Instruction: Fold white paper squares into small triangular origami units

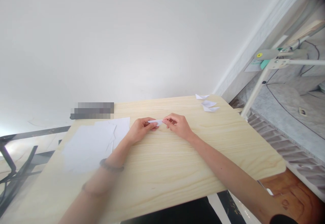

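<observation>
Between my two hands is a small piece of folded white paper [159, 122], held just above the table's middle. The fingers and thumb of my left hand [142, 128] pinch its left end. At its right end, my right hand [178, 124] grips it between thumb and fingertips. Part of the paper is hidden behind my fingers. Several folded paper boats [210, 106] sit at the far right corner of the table. Loose white paper sheets [88, 146] lie spread to the left of my left forearm.
The light wooden table [162, 169] meets a white wall [152, 47] at the back. A dark, pixelated object [92, 111] is at the back left edge. To the right stands a white metal frame [259, 85] beside grey fabric-like surfaces. Dark metal legs [22, 166] show at the left.
</observation>
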`<action>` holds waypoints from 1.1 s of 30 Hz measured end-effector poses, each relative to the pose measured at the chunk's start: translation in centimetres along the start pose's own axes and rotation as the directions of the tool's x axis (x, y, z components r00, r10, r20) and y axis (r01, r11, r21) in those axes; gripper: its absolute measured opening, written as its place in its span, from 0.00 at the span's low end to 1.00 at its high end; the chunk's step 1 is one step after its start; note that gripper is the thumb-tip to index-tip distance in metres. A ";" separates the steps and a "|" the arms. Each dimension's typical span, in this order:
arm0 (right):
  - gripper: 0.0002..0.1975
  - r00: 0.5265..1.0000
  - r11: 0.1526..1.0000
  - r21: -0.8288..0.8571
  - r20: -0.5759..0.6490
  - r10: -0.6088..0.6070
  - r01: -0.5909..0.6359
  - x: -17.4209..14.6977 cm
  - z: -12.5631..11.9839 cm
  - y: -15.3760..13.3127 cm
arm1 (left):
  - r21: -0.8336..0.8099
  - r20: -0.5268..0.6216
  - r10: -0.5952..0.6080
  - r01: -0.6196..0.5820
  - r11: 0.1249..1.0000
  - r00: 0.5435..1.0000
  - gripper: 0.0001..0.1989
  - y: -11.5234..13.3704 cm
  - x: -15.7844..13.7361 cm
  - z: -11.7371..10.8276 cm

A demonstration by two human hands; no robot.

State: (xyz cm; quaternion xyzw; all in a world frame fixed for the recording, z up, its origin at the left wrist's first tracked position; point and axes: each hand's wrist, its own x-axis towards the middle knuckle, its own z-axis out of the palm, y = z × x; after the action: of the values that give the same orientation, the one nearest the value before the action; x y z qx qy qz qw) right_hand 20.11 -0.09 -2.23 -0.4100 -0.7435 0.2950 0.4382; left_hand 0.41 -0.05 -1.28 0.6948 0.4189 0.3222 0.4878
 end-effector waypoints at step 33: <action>0.11 0.998 0.999 -0.012 -0.054 0.040 -0.040 0.0 -0.1 -0.8 | -0.185 -0.028 -0.100 0.093 0.978 0.995 0.18 0.9 -0.1 0.4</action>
State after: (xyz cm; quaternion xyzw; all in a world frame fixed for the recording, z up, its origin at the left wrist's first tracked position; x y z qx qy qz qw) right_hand 19.93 -0.48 -1.58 -0.4354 -0.7250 0.2878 0.4494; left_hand 0.93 -0.51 -0.51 0.6196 0.4298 0.3481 0.5569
